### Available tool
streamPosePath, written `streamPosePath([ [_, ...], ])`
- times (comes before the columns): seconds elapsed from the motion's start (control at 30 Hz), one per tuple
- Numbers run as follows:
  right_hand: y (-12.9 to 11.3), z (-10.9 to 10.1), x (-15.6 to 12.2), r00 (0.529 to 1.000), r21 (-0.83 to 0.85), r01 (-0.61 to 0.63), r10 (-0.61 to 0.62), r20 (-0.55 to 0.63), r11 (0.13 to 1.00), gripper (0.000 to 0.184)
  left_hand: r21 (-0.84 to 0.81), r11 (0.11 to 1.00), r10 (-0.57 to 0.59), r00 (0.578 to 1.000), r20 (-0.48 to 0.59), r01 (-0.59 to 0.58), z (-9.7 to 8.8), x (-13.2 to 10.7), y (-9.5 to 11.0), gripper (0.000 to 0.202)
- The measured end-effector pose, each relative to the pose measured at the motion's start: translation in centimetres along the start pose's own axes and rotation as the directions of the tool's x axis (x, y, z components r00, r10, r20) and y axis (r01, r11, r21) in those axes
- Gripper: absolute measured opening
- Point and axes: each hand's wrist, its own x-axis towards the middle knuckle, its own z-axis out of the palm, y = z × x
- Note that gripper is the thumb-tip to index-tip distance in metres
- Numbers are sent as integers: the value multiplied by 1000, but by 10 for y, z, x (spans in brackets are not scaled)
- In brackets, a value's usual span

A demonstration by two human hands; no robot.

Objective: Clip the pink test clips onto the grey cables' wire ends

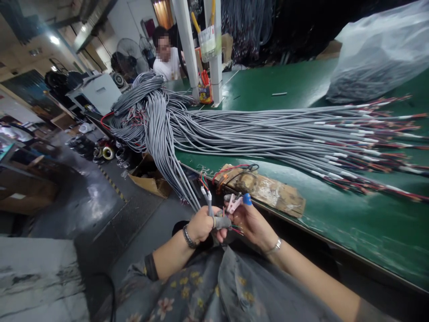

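Low in the middle of the frame, the left hand (pixel 201 224) is closed in a fist around the end of a gray cable (pixel 209 205), whose colored wires stick up above the fingers. Just beside it, the right hand (pixel 252 223) curls its fingers around a small pink tool (pixel 233 202), maybe a little cutter, and one fingertip wears a blue cap (pixel 247 199). Behind the hands a flat piece of cardboard (pixel 268 191) lies on the edge of the green table (pixel 351 223), a big bundle of gray cables (pixel 254 129) runs across the middle, and a plastic bag (pixel 378 53) sits at the upper right.
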Motion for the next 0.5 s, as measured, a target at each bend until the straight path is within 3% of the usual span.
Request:
streamPosePath([
  [0.13, -4, -2, -4, 994, 180, -107, 109, -3, 978, 51, -2, 998, 68, 996, -52, -68, 3, -10, -7, 44],
  [0.27, -6, 0, -8, 998, 141, -23, 31, -55, 990, 40, 14, 984, 178, 971, -161, -178, 8, -18, -14, 47],
  [0.5, -10, 7, -11, 998, 36, 19, -16, -67, 999, 47, -11, 960, 266, 928, -260, -279, 13, -11, -25, 46],
])
